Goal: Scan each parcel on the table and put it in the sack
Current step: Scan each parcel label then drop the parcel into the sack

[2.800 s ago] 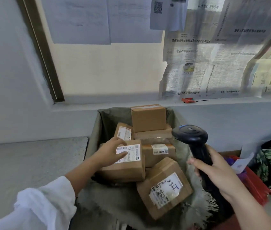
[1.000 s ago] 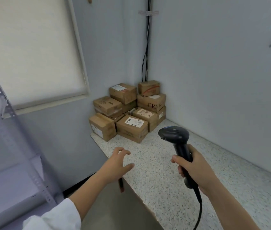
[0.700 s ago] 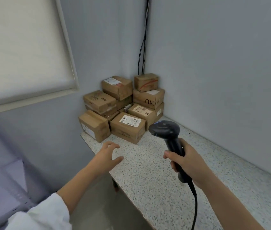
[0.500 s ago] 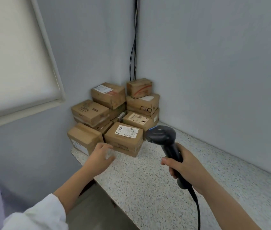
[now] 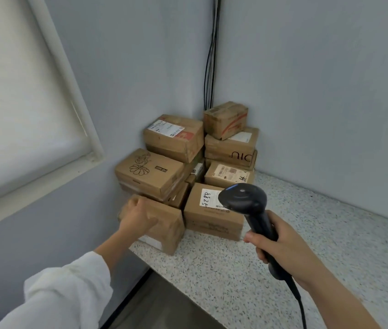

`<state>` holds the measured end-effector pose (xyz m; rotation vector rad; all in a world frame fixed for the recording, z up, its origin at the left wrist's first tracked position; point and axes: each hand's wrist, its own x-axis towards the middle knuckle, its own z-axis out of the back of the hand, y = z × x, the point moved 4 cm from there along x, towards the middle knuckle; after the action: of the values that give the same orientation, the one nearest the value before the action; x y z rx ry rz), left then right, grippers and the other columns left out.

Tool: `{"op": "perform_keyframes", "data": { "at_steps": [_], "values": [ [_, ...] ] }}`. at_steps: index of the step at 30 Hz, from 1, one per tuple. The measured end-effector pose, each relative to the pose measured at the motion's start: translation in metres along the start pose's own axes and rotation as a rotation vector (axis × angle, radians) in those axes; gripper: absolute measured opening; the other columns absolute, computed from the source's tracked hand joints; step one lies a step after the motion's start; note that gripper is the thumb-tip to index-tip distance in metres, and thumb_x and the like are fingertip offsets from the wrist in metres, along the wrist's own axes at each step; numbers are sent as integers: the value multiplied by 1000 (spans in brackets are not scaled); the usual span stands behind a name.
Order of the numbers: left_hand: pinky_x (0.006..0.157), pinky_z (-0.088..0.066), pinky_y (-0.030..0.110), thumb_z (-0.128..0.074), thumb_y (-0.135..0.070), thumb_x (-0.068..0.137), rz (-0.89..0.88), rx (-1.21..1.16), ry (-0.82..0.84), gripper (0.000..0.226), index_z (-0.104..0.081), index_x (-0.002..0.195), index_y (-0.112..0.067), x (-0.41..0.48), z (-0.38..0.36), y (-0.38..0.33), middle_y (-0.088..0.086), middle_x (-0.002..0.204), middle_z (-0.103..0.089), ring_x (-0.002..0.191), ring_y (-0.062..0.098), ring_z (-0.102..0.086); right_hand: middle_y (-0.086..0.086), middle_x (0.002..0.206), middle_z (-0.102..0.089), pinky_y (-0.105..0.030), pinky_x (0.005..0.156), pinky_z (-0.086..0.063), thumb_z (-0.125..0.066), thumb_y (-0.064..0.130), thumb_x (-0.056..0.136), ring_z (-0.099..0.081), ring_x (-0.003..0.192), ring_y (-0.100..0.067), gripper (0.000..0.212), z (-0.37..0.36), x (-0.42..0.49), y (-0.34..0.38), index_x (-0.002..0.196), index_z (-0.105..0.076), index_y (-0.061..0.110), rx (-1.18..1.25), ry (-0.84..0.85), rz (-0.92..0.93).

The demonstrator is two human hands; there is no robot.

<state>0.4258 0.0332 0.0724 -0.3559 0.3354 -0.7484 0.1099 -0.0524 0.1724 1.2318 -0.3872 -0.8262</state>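
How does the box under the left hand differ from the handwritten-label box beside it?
The left-hand box is gripped by the left hand, its visible top bare; the labelled box is untouched, with a white label on top. The left-hand box sits at the table edge; the labelled box further in. Both are brown cardboard.

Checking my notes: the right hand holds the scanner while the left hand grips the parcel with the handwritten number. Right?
No: in the head view the left hand grips the front-left parcel, beside the numbered parcel. The right hand does hold the scanner.
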Motion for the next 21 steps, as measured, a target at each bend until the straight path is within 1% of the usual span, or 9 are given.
{"op": "perform_keyframes", "data": {
  "at_steps": [3,5,7,9,10,11,14,17,21],
  "values": [
    [100,-41,48,-65,-30,82,98,-91,35,68,-31,140,-14,29,-2,21,15,140,-27,121,37,-44,-4,58,-56,-20,51,-45,-65,11,85,-50,46,-8,16,-8,7,1,95,-55,18,-7,-25,-30],
    [103,-39,49,-61,-31,83,183,-149,66,68,-28,142,-20,44,-10,33,16,141,-25,123,41,-40,-4,56,-56,-21,52,-45,-65,11,85,-50,47,-9,16,-11,10,1,95,-55,18,-13,-42,-56],
    [109,-32,50,-63,-39,83,235,-120,107,78,-20,146,-23,54,-23,42,20,150,-12,134,43,-26,-8,58,-57,-24,54,-45,-65,11,84,-50,47,-11,15,-13,11,1,95,-56,16,-12,-61,-77],
    [115,-16,51,-66,-47,81,241,-96,129,91,-12,149,-23,62,-34,49,19,155,3,143,40,0,-10,60,-57,-24,53,-45,-65,9,84,-50,47,-12,15,-13,12,0,95,-55,13,-5,-80,-94],
    [116,-11,52,-68,-50,79,239,-99,129,95,-11,149,-23,65,-36,52,17,156,6,143,38,7,-11,59,-57,-23,52,-45,-65,9,84,-49,46,-11,14,-12,12,0,95,-55,12,-5,-90,-103],
    [116,-11,52,-69,-52,76,242,-108,132,97,-12,148,-24,67,-36,55,16,155,4,143,37,8,-13,59,-57,-21,50,-45,-64,8,84,-49,46,-11,14,-12,12,1,95,-55,11,-9,-100,-112],
    [112,-24,51,-74,-55,70,230,-131,162,98,-18,146,-27,68,-35,63,15,147,-9,138,38,-10,-25,70,-61,-20,50,-45,-64,8,85,-50,46,-10,15,-12,13,0,97,-55,12,-8,-127,-132],
    [109,-31,49,-73,-59,68,162,-55,201,98,-19,144,-27,59,-37,56,15,140,-16,132,39,-22,-16,65,-60,-22,52,-46,-64,10,85,-50,47,-10,16,-15,14,-2,97,-55,14,6,-128,-146],
    [106,-35,48,-68,-62,71,56,12,247,94,-20,142,-26,37,-52,31,14,136,-17,129,37,-25,-13,63,-59,-22,53,-46,-64,11,85,-51,48,-10,16,-17,11,-6,97,-54,13,-1,-137,-147]
  ]
}}
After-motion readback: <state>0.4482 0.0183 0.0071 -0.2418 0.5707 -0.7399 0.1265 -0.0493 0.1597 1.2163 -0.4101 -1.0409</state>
